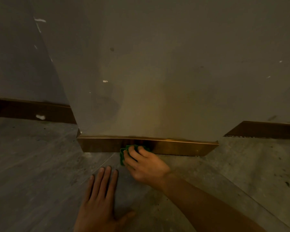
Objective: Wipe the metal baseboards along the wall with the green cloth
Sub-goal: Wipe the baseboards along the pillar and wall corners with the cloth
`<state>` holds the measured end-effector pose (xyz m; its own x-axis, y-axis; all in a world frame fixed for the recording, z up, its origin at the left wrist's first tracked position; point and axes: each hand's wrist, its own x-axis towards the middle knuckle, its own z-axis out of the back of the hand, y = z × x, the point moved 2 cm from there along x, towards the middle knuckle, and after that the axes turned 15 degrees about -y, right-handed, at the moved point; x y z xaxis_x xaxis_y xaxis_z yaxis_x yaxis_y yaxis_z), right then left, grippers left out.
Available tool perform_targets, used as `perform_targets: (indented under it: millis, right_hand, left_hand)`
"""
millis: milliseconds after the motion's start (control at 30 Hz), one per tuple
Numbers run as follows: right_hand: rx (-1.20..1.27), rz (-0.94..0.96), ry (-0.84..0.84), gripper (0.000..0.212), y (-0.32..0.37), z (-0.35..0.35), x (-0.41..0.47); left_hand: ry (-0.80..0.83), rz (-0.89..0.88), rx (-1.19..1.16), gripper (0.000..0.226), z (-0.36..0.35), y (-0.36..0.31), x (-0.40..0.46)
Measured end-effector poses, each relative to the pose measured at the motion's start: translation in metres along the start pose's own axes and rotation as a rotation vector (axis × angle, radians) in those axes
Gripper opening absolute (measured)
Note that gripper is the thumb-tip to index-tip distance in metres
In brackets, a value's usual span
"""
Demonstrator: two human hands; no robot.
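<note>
Right hand (145, 164) fingers clutch crumpled green cloth (124, 154) against shiny brass-toned baseboard (174, 147); left hand (99, 198) flat, fingers released, on grey floor (32, 164).

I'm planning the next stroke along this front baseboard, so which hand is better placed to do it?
The right hand: it already presses the green cloth against the front baseboard. The left hand lies flat on the floor, seemingly as support.
</note>
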<state>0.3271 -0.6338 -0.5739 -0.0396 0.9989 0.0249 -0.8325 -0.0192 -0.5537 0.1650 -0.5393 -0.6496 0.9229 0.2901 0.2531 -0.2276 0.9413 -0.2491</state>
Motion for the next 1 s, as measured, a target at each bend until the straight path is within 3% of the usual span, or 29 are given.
perform_targets:
  millis: [300, 567, 833, 1000]
  right_hand:
    - [-0.102, 0.051, 0.05, 0.041, -0.022, -0.01, -0.051]
    - [-0.11, -0.018, 0.241, 0.047, -0.042, -0.022, -0.112]
    - [-0.071, -0.229, 0.459, 0.036, -0.057, -0.015, -0.156]
    - [-0.053, -0.405, 0.516, 0.052, -0.07, 0.005, -0.178]
  left_hand:
    - [0.061, 0.01, 0.007, 0.123, 0.003, 0.0, 0.002]
    - [0.078, 0.014, 0.017, 0.124, 0.007, -0.002, 0.003]
    - [0.123, 0.02, 0.026, 0.125, 0.012, -0.003, 0.004]
    - [0.078, 0.043, -0.046, 0.12, 0.02, -0.01, 0.007]
